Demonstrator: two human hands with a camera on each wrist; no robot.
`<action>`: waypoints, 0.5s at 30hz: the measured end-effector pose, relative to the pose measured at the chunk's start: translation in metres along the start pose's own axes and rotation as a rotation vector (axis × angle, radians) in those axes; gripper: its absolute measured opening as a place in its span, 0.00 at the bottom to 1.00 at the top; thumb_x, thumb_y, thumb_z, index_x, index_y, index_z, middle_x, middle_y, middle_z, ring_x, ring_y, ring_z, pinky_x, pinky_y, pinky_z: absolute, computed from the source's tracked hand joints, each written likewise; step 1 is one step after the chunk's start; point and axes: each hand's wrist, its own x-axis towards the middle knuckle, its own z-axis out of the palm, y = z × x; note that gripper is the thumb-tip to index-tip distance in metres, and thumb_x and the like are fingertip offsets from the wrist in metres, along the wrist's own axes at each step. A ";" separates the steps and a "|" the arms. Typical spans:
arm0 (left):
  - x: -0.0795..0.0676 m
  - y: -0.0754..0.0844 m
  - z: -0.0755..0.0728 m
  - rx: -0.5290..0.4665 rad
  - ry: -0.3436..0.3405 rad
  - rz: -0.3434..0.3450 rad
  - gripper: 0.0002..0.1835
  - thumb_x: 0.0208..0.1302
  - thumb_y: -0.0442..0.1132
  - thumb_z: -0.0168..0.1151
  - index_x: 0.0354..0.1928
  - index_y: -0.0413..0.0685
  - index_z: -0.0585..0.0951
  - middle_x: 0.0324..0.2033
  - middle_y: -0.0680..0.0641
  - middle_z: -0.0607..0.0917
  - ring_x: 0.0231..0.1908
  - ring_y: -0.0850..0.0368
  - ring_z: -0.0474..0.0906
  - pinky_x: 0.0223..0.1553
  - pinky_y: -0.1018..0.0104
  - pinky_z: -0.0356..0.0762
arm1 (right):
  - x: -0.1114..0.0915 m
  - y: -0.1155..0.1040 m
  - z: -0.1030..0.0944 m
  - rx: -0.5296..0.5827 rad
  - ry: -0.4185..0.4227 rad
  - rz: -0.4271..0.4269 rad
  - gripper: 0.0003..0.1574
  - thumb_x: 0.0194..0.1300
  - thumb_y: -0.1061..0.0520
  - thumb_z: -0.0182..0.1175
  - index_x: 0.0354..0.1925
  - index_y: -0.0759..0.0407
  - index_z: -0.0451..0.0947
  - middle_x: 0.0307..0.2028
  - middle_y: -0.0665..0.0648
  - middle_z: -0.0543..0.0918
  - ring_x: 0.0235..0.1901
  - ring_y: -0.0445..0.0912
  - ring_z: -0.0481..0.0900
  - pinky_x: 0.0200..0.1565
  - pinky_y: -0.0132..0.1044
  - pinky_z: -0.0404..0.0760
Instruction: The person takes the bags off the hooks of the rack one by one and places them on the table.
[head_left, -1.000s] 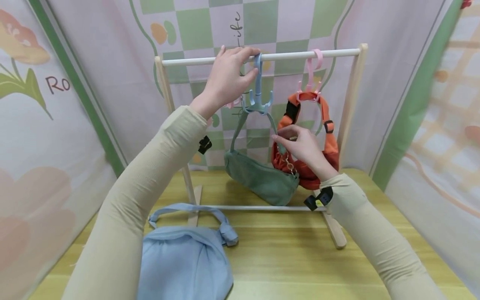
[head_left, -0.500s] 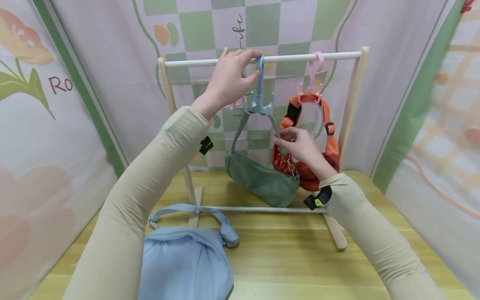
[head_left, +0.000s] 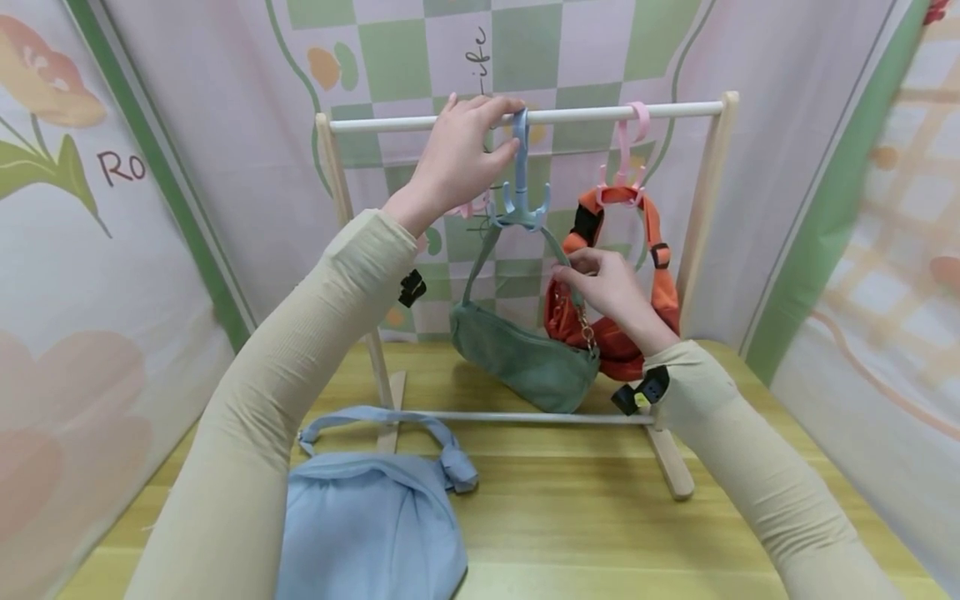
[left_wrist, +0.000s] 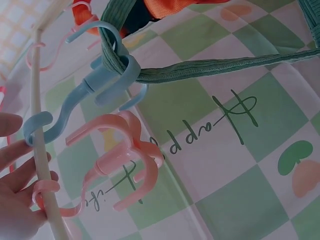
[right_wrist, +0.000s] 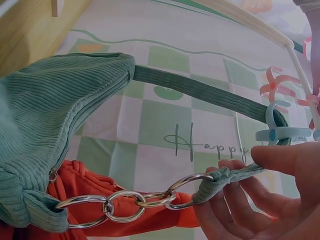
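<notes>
My left hand [head_left: 465, 158] holds the white rail [head_left: 390, 124] of a small rack beside a blue hook hanger [head_left: 521, 167]. In the left wrist view its fingertips curl behind the rail. The strap [left_wrist: 200, 68] of a green corduroy shoulder bag [head_left: 517, 354] loops over the blue hanger's prongs. My right hand [head_left: 611, 287] pinches that strap near its lower right end, just above the metal chain [right_wrist: 125, 206] joining it to the bag. The bag hangs tilted, right end lower. Just behind my right hand, an orange-red bag [head_left: 660, 292] hangs from a pink hook hanger [head_left: 622, 154].
A light blue bag [head_left: 375, 525] lies at the front left of the wooden table [head_left: 570, 533]. Another pink hook hanger [left_wrist: 117, 160] hangs on the rail by my left hand. The rack's wooden feet [head_left: 670, 467] stand on the table; printed cloth walls enclose it.
My right hand has shifted slightly right with the strap, and the chain below it looks straighter. My left hand stays on the rail; the view has shifted a little.
</notes>
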 end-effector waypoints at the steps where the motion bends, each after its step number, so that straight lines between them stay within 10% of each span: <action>1: 0.000 0.000 0.000 0.000 0.001 0.000 0.24 0.69 0.51 0.53 0.65 0.62 0.68 0.64 0.61 0.70 0.66 0.70 0.60 0.72 0.68 0.29 | 0.000 0.000 0.000 0.006 0.004 -0.002 0.23 0.66 0.44 0.56 0.49 0.59 0.79 0.43 0.63 0.83 0.43 0.52 0.78 0.41 0.40 0.73; 15: 0.001 0.000 0.001 -0.003 0.002 0.004 0.24 0.69 0.50 0.53 0.65 0.62 0.68 0.64 0.61 0.70 0.66 0.70 0.60 0.72 0.68 0.29 | 0.005 0.000 -0.005 0.018 0.046 -0.034 0.21 0.67 0.45 0.56 0.43 0.59 0.83 0.36 0.60 0.87 0.31 0.46 0.77 0.29 0.34 0.72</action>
